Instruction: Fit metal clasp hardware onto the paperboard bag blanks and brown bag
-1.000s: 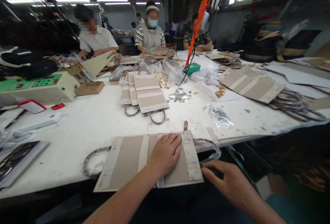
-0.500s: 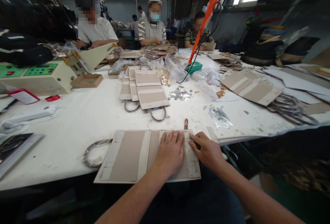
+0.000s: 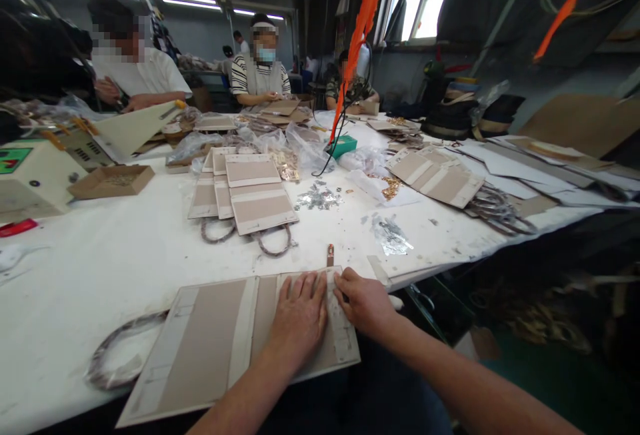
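Observation:
A wide beige-and-white bag panel (image 3: 200, 335) lies at the table's near edge, its lower edge overhanging. A wrapped handle loop (image 3: 100, 355) sticks out from its left side, and a small strap with a copper-coloured metal piece (image 3: 331, 255) beyond its far edge. My left hand (image 3: 303, 315) rests flat on the panel's right half, fingers stretched out. At the panel's right end, my right hand (image 3: 367, 303) has its fingers curled, thumb and forefinger against the pale edge strip. What they pinch, if anything, is hidden.
Stacked panels with handles (image 3: 257, 191) lie ahead, and more panels (image 3: 435, 171) at right. Between them are silver metal pieces (image 3: 320, 196), flat silver pieces (image 3: 393, 235) and gold pieces (image 3: 391, 187). A cardboard tray (image 3: 113, 181) sits beside a machine (image 3: 35, 178). Co-workers sit opposite.
The view has turned right, so everything sits further left. The panel lies more slanted in view, with both hands still on it. My right hand's fingers are curled in more.

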Demonstrator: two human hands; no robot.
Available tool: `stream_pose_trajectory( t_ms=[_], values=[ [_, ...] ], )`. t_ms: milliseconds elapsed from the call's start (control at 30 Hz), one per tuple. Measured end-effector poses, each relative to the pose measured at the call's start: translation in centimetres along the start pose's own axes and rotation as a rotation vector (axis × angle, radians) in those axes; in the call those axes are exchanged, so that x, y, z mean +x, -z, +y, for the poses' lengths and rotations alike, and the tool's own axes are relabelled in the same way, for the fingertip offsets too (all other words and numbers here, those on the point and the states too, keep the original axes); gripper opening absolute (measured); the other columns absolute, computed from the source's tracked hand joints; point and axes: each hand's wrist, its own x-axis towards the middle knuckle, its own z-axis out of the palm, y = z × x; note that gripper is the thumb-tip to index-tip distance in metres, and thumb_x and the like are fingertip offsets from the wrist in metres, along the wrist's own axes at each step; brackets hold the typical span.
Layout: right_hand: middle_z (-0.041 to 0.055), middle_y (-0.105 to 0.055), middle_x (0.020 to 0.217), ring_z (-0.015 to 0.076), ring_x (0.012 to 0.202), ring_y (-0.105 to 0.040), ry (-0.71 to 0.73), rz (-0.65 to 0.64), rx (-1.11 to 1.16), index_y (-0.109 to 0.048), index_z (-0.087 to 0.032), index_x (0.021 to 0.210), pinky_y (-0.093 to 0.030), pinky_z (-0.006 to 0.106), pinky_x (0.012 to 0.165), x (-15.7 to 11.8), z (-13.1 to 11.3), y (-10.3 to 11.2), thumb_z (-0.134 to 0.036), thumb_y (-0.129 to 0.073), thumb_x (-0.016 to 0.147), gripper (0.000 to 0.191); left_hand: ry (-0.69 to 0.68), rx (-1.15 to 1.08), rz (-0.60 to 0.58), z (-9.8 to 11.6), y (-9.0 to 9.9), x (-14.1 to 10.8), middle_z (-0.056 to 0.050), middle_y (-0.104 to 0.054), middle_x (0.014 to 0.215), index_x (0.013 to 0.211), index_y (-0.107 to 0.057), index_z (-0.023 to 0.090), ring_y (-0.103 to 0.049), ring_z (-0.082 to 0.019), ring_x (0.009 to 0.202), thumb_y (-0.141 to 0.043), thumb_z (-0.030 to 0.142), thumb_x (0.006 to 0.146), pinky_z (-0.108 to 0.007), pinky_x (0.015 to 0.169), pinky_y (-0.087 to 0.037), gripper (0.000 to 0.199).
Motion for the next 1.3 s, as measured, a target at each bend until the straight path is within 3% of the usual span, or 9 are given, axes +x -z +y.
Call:
stream_pose_trajectory(
  t_ms=[133, 233, 333, 467, 633, 833, 1000, 1167, 1300],
  values=[
    [0.0070, -0.072, 0.107, 0.0214, 0.089, -0.071, 0.030, 0.014, 0.007, -0.072, -0.023, 0.117, -0.047, 0.028, 0.072, 0.1, 0.0, 0.8, -0.030, -0.055, 0.100, 0.025, -0.024, 0.049, -0.007, -0.1, 0.4, -0.1, -0.012, -0.057, 0.150, 0.152, -0.047, 0.020, -0.049, -0.032, 0.137, -0.046, 0.028, 0.102, -0.056, 0.117, -0.034, 0.051],
    [0.0024, -0.074, 0.099, 0.0199, 0.090, -0.071, -0.010, 0.027, 0.072, -0.078, -0.028, 0.105, -0.048, 0.027, 0.076, 1.0, 1.4, 1.7, -0.034, -0.061, 0.097, 0.020, -0.030, 0.028, 0.032, -0.4, 0.6, -0.3, -0.009, -0.057, 0.149, 0.152, -0.047, 0.024, -0.050, -0.030, 0.136, -0.042, 0.031, 0.105, -0.053, 0.116, -0.035, 0.048],
    [0.0013, -0.077, 0.106, 0.0195, 0.099, -0.070, -0.167, 0.071, 0.130, -0.080, -0.030, 0.111, -0.049, 0.026, 0.086, 3.3, 4.8, 3.3, -0.037, -0.065, 0.095, 0.023, -0.021, -0.014, 0.054, -0.8, 0.4, -0.5, -0.006, -0.057, 0.148, 0.152, -0.047, 0.029, -0.049, -0.028, 0.136, -0.041, 0.033, 0.106, -0.052, 0.117, -0.034, 0.047],
    [0.0072, -0.077, 0.117, 0.0246, 0.107, -0.069, -0.354, 0.122, 0.072, -0.078, -0.025, 0.120, -0.050, 0.032, 0.090, 8.2, 10.3, 5.2, -0.037, -0.064, 0.094, 0.032, -0.002, -0.069, 0.050, -1.0, 0.2, -0.6, -0.006, -0.057, 0.149, 0.152, -0.047, 0.028, -0.048, -0.028, 0.137, -0.042, 0.035, 0.105, -0.053, 0.118, -0.032, 0.047],
    [0.0116, -0.077, 0.114, 0.0291, 0.105, -0.070, -0.498, 0.086, 0.041, -0.081, -0.022, 0.108, -0.050, 0.033, 0.083, 13.1, 13.7, 4.8, -0.043, -0.069, 0.086, 0.033, 0.016, -0.121, 0.031, -1.0, 0.5, -0.7, -0.005, -0.056, 0.150, 0.152, -0.047, 0.029, -0.047, -0.028, 0.138, -0.044, 0.035, 0.104, -0.053, 0.119, -0.032, 0.048],
    [0.0093, -0.079, 0.101, 0.0253, 0.093, -0.072, -0.565, 0.028, 0.065, -0.081, -0.024, 0.096, -0.050, 0.029, 0.073, 14.7, 15.3, 3.4, -0.043, -0.077, 0.078, 0.026, 0.040, -0.174, 0.010, -0.8, 0.6, -0.6, -0.006, -0.055, 0.151, 0.151, -0.046, 0.028, -0.045, -0.028, 0.140, -0.043, 0.037, 0.105, -0.053, 0.121, -0.028, 0.047],
    [0.0081, -0.076, 0.074, 0.0198, 0.063, -0.068, -0.593, -0.058, 0.181, -0.078, -0.016, 0.089, -0.049, 0.028, 0.059, 15.8, 16.1, 3.8, -0.031, -0.083, 0.073, 0.023, 0.049, -0.210, 0.020, -0.6, 0.9, -0.8, -0.006, -0.055, 0.149, 0.150, -0.046, 0.027, -0.045, -0.027, 0.138, -0.044, 0.036, 0.104, -0.052, 0.120, -0.029, 0.047],
    [0.0029, -0.064, 0.055, 0.0161, 0.048, -0.059, -0.613, -0.045, 0.282, -0.074, -0.012, 0.080, -0.046, 0.026, 0.050, 15.8, 15.1, 5.0, -0.024, -0.083, 0.072, 0.018, 0.059, -0.223, 0.035, -0.4, 1.1, -1.0, -0.005, -0.056, 0.148, 0.148, -0.047, 0.026, -0.045, -0.027, 0.136, -0.049, 0.035, 0.102, -0.050, 0.119, -0.030, 0.047],
    [0.0010, -0.059, 0.052, 0.0134, 0.047, -0.054, -0.548, 0.010, 0.367, -0.070, -0.013, 0.075, -0.042, 0.023, 0.045, 13.5, 13.1, 6.5, -0.025, -0.078, 0.077, 0.014, 0.063, -0.216, 0.039, -0.3, 1.1, -0.9, -0.005, -0.056, 0.147, 0.147, -0.048, 0.026, -0.045, -0.028, 0.136, -0.051, 0.035, 0.101, -0.050, 0.118, -0.030, 0.047]
  ],
)
